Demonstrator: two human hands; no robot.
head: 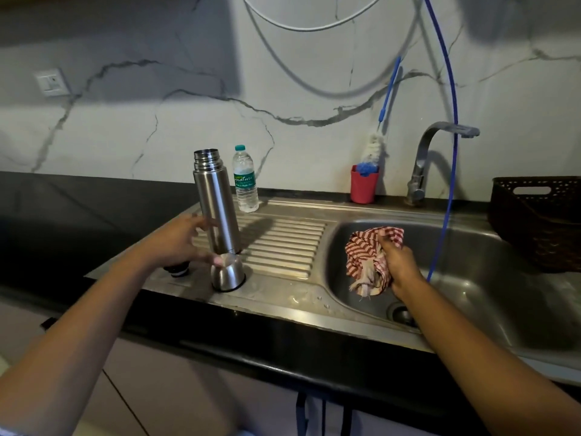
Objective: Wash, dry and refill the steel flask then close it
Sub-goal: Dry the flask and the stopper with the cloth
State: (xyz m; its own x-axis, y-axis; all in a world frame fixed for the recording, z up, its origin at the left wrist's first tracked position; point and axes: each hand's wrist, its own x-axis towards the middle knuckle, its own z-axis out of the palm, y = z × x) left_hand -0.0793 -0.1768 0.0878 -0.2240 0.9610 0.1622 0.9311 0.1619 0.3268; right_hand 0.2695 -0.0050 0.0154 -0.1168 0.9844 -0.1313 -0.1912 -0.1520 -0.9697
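The steel flask (217, 206) stands upright and uncapped on the ribbed drainboard (283, 243). Its steel cup lid (228, 275) sits upside down just in front of it. A black stopper (177, 269) lies to the left, partly hidden by my left hand (179, 242). That hand is spread beside the flask's lower left side, fingertips at its wall and thumb near the cup, not closed round either. My right hand (399, 262) grips a bunched red-and-white striped cloth (366, 256) above the sink basin (471, 278).
A plastic water bottle (245, 180) stands behind the flask. A red holder (364, 185) with a bottle brush, the steel tap (421, 165) and a hanging blue hose (448, 152) line the back. A dark woven basket (540, 221) sits at the right. The black counter (78, 215) extends left.
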